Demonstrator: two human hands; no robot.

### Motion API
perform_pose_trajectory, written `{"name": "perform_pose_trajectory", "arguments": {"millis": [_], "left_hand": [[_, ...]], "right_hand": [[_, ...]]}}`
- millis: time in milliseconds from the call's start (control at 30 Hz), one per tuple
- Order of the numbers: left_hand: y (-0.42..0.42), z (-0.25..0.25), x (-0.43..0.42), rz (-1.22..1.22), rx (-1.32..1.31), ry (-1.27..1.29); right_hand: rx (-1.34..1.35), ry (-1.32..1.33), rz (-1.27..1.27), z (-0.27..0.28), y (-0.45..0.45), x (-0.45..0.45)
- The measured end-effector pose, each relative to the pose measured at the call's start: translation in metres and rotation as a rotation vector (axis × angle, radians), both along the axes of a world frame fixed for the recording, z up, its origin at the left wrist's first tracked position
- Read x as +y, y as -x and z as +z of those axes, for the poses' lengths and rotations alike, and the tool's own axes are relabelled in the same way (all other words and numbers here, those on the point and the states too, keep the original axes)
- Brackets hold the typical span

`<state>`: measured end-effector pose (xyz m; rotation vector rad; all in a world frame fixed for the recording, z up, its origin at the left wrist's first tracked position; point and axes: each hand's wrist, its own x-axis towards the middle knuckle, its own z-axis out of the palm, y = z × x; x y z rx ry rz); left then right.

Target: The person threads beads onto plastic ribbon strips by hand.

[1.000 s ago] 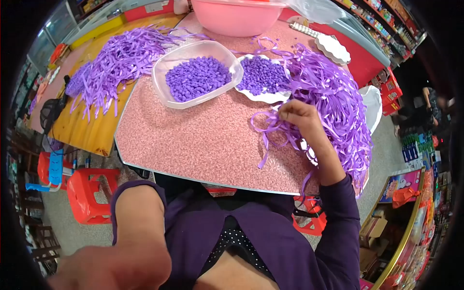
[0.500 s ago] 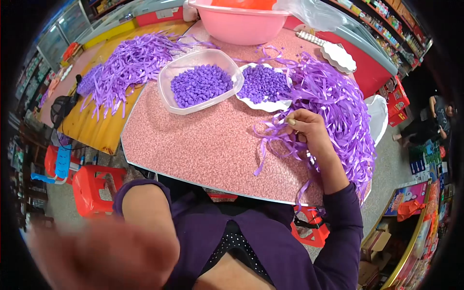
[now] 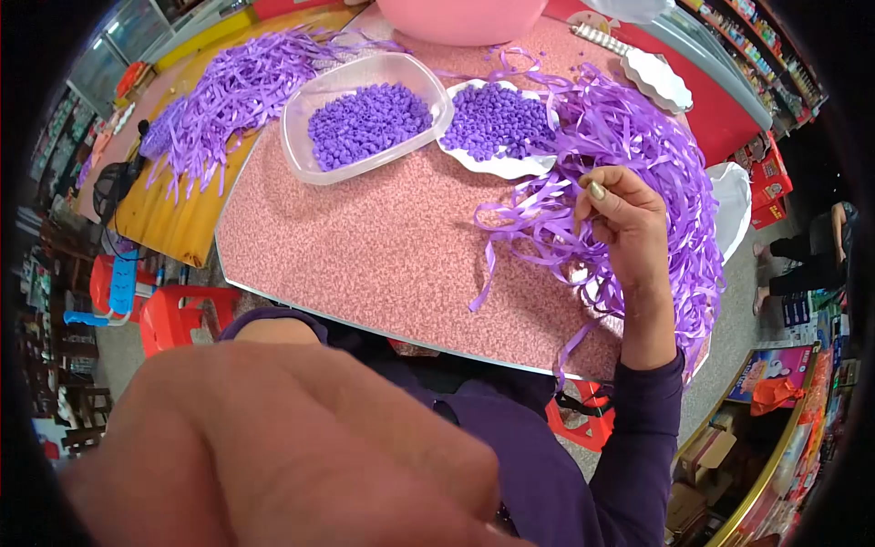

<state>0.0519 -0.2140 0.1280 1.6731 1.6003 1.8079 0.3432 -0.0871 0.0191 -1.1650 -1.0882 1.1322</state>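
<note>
My right hand (image 3: 627, 219) is over the near-left side of a big heap of purple ribbons (image 3: 674, 155), thumb and fingertips pinched together; whatever lies between them is too small to make out. Very close to the camera, my left hand (image 3: 273, 447) looms large and blurred at the lower left, its fingers not readable. Purple beads (image 3: 365, 123) fill the bottom of a clear plastic container (image 3: 305, 164). Beside it, more purple beads (image 3: 501, 118) lie on a white scalloped plate (image 3: 510, 168), which touches the ribbon heap.
A second pile of purple ribbons (image 3: 237, 87) lies on a yellow wooden table (image 3: 187, 223) at the left. A pink basin (image 3: 474, 18) stands at the back, with a white scalloped object (image 3: 656, 80) to its right. Red stools (image 3: 178, 314) are below. Another person (image 3: 807, 260) is at the far right.
My left hand has come up and to the right, closer to the camera. My right hand has moved right, its fingers now pointing more upward. The view has shifted slightly.
</note>
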Motion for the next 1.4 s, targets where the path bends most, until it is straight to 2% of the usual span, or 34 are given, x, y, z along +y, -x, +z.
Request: {"name": "perform_pose_trajectory", "arguments": {"millis": [67, 167, 200, 233, 300, 367, 500, 567, 667, 700, 767, 800, 867, 900, 967, 1000, 1167, 1267, 1400], "left_hand": [[-0.008, -0.001, 0.013, 0.008, -0.034, -0.013], [-0.036, -0.018, 0.127, -1.099, -0.101, -0.066], [-0.038, -0.029, 0.158, -1.032, 0.181, 0.025], [-0.05, -0.05, 0.186, -0.935, 0.325, 0.04], [-0.067, -0.096, 0.236, -0.816, 0.651, -0.063], [-0.084, -0.121, 0.26, -0.64, 0.92, -0.194], [-0.105, -0.144, 0.288, -0.535, 1.075, -0.175], [-0.112, -0.15, 0.295, -0.48, 1.133, -0.048], [-0.113, -0.147, 0.295, -0.498, 1.144, 0.042], [-0.113, -0.148, 0.296, -0.499, 1.145, 0.041], [-0.113, -0.15, 0.296, -0.451, 1.027, -0.056], [-0.111, -0.144, 0.294, -0.451, 1.026, -0.063], [-0.103, -0.132, 0.289, -0.844, 0.274, 0.23], [-0.098, -0.126, 0.285, -0.845, 0.273, 0.222], [-0.084, -0.116, 0.27, -1.235, -0.66, 0.713], [-0.079, -0.112, 0.26, -1.259, -0.777, 0.735], [-0.061, -0.11, 0.22, -1.314, -0.948, 0.707], [-0.048, -0.107, 0.202, -1.297, -0.826, 0.596], [-0.042, -0.106, 0.193, -1.265, -0.72, 0.517]], "right_hand": [[-0.012, -0.006, -0.047, 0.002, 0.001, -0.002], [0.032, -0.039, -0.076, 0.004, -0.001, -0.003], [0.011, -0.048, -0.067, 0.001, -0.002, -0.002], [0.016, -0.055, -0.06, 0.002, -0.001, -0.002], [-0.007, 0.01, -0.052, 0.003, 0.0, -0.004], [0.004, 0.001, -0.034, 0.004, 0.001, -0.004], [-0.024, 0.004, -0.051, 0.003, 0.002, -0.006], [-0.049, -0.028, -0.056, 0.005, 0.0, -0.007], [-0.621, -0.322, -0.204, 0.004, 0.0, -0.009], [-0.62, -0.322, -0.206, 0.005, 0.0, -0.009], [-0.791, -0.492, -0.305, 0.008, 0.001, -0.009], [-0.794, -0.496, -0.31, 0.009, 0.0, -0.008], [-0.782, -0.545, -0.349, 0.009, -0.001, -0.007], [-0.786, -0.551, -0.352, 0.009, 0.001, -0.009], [-0.464, -0.323, -0.212, 0.01, 0.008, -0.013], [-0.448, -0.286, -0.186, 0.005, 0.01, -0.011], [-0.475, -0.373, -0.14, 0.007, 0.037, -0.007], [-0.683, -0.479, -0.169, 0.018, 0.05, -0.01], [-0.719, -0.543, -0.182, 0.016, 0.061, -0.009]]}}
